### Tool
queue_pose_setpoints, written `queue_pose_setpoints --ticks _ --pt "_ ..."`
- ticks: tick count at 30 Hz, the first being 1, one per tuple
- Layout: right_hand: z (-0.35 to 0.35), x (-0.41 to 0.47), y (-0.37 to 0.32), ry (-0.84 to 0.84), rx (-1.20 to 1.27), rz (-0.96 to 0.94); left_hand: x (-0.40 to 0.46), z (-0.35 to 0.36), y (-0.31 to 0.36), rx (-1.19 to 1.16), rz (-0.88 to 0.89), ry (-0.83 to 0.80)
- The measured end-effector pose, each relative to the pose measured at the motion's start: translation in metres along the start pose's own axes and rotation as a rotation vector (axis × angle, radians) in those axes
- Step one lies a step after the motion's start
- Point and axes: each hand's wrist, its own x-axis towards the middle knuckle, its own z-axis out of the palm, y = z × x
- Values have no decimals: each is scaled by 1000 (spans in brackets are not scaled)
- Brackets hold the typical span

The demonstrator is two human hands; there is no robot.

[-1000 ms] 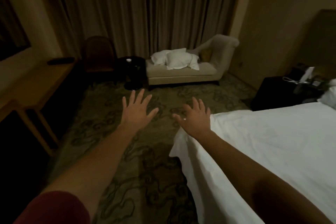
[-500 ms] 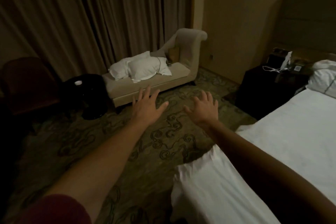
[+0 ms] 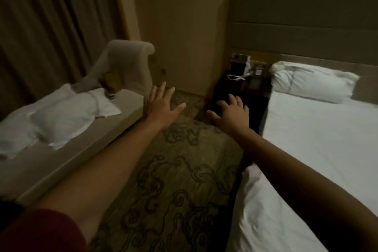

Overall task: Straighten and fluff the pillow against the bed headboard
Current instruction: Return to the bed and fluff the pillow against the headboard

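Observation:
A white pillow (image 3: 311, 81) lies at the head of the bed (image 3: 319, 149), leaning on the dark padded headboard (image 3: 306, 22) at the upper right. Its cover looks creased. My left hand (image 3: 160, 106) is stretched out over the carpet, fingers spread, holding nothing. My right hand (image 3: 232, 115) reaches forward in front of the dark nightstand, fingers apart and empty. Both hands are well short of the pillow, to its left.
A beige chaise lounge (image 3: 114, 120) with two white pillows (image 3: 63, 116) runs along the left. A dark nightstand (image 3: 241, 92) with small items and a white cable stands between chaise and bed. Patterned carpet (image 3: 180, 180) forms the aisle. Brown curtains (image 3: 51, 26) hang behind.
The view has swung right and moved forward along the bed. The headboard and its pillow have come fully into sight. Both hands stay outstretched and empty.

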Motion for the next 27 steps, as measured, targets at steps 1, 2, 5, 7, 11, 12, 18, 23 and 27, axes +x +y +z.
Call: queue_pose_setpoints --ticks 1,2,5,7,11,12,18,23,27 --pt "-4 7 -1 13 -13 -10 6 0 -2 28 -3 -18" --pt "-4 38 12 18 -26 79 58 23 5 -40 46 -79" --pt "-12 97 46 92 -21 239 149 55 42 -120 207 -142" --pt "-20 118 61 118 2 296 175 61 61 -141 268 -124" --pt "22 237 140 152 -68 483 319 152 112 -195 505 -148" --pt "27 253 150 143 -55 497 338 166 118 -179 538 -143" --pt "29 396 218 200 -98 569 522 226 161 -187 568 -192" --pt "24 487 308 270 -196 725 646 299 255 -246 645 -270" --pt "34 542 386 263 -189 904 714 373 334 -298 793 -253"
